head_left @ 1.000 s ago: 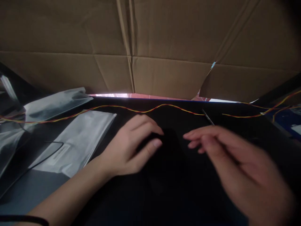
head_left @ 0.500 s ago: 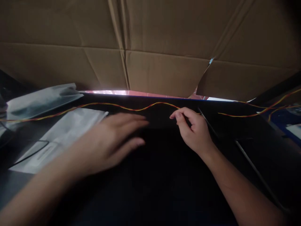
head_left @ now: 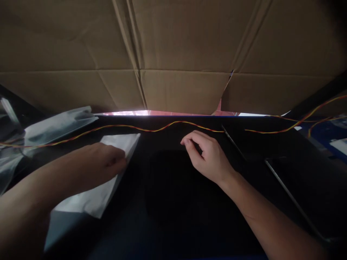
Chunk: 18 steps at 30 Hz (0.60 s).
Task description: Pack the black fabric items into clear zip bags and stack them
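My left hand [head_left: 108,162] is closed on a flat white plastic bag [head_left: 94,195], its fingers curled at the bag's upper part. That bag lies slanted on the dark table and my forearm covers part of it. Nearer the middle, my right hand [head_left: 203,155] is bent at the wrist, thumb and forefinger together and the other fingers curled under. Whatever it may hold is hidden. Just beyond it, apart from the fingers, runs a twisted red and yellow wire [head_left: 159,129].
A cloudy plastic bag [head_left: 59,124] lies at the back left. Two dark flat devices, one nearer [head_left: 303,191] and one farther [head_left: 244,141], lie on the right. A brown cardboard sheet [head_left: 184,43] hangs across the back. More twisted wire [head_left: 292,127] crosses at the right.
My left hand has drawn back leftward and closed on the white bag, which has shifted right and turned. My right hand sits slightly lower and further left. The view has also tilted.
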Tool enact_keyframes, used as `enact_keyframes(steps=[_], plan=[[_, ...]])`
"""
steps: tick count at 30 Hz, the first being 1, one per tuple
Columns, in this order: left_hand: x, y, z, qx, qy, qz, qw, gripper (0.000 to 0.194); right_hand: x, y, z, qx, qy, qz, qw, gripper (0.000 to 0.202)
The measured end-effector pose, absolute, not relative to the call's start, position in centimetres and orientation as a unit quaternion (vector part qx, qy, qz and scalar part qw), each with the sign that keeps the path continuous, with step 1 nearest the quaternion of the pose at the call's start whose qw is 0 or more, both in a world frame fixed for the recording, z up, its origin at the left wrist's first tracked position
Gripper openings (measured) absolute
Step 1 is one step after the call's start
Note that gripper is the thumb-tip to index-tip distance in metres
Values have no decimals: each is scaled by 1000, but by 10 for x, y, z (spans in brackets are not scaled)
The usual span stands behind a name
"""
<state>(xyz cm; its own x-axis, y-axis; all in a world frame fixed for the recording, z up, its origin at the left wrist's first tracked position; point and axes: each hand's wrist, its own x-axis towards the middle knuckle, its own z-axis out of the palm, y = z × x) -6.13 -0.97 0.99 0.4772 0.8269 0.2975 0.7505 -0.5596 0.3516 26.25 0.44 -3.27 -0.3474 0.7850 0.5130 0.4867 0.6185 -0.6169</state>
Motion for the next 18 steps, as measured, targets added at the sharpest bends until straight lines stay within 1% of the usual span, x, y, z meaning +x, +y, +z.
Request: enact_keyframes(steps=[1,2,3,5,8,12,14,18], plan=[[-48,-9,19,876,437,164,122,46,262,2,-32,-370,-817,177,405,12],[-36,-9,27,884,423,128,151,46,260,0,-31,-337,-836,168,398,12],[-24,-9,33,881,426,118,167,46,258,-4,-31,-306,-853,154,393,18],[-3,-10,40,857,459,162,169,45,250,-12,-32,-271,-869,121,397,27],[15,-11,34,823,492,225,175,40,239,-21,-34,-277,-862,81,416,21],[25,-15,15,803,472,261,253,39,238,-22,-33,-280,-863,49,418,14],[25,-19,9,804,458,302,228,40,242,-18,-33,-268,-872,44,407,16],[9,-23,7,749,504,427,46,41,248,-10,-33,-259,-888,65,374,25]])
